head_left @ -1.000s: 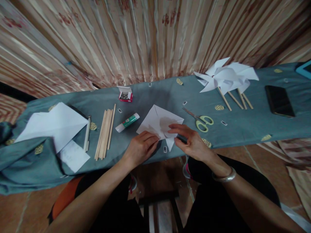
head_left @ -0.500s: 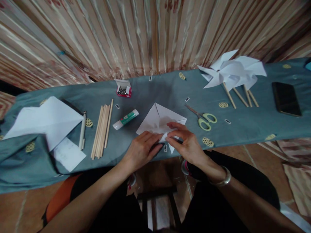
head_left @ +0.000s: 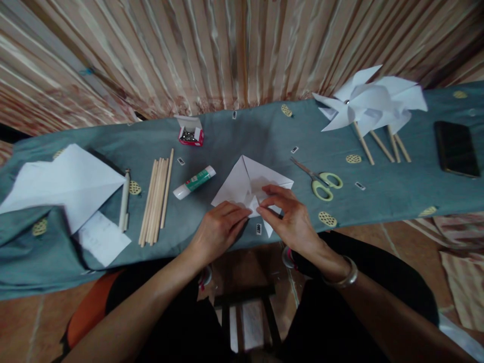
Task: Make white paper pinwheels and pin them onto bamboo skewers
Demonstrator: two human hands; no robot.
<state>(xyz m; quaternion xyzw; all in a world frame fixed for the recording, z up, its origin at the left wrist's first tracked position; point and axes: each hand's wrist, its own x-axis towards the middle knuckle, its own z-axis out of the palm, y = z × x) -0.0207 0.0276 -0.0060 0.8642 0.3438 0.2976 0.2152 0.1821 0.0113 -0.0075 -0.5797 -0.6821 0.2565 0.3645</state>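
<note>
A white folded paper square (head_left: 245, 181) lies near the front edge of a table covered in blue-grey cloth (head_left: 264, 131). My left hand (head_left: 219, 229) rests flat on the paper's near left part, fingers together and pressing it down. My right hand (head_left: 289, 217) pinches a near corner flap of the same paper between thumb and fingers. A silver bangle (head_left: 342, 277) circles my right wrist.
Green-handled scissors (head_left: 321, 180) lie right of the paper, a glue stick (head_left: 194, 182) and a bundle of wooden sticks (head_left: 155, 201) to its left. A red pin box (head_left: 190, 134), white paper sheets (head_left: 64, 184), finished pinwheels (head_left: 372, 106) and a black phone (head_left: 456, 148) are further out.
My right hand has drawn in from lying over the paper to pinching its near flap beside my left hand. The view has tilted slightly.
</note>
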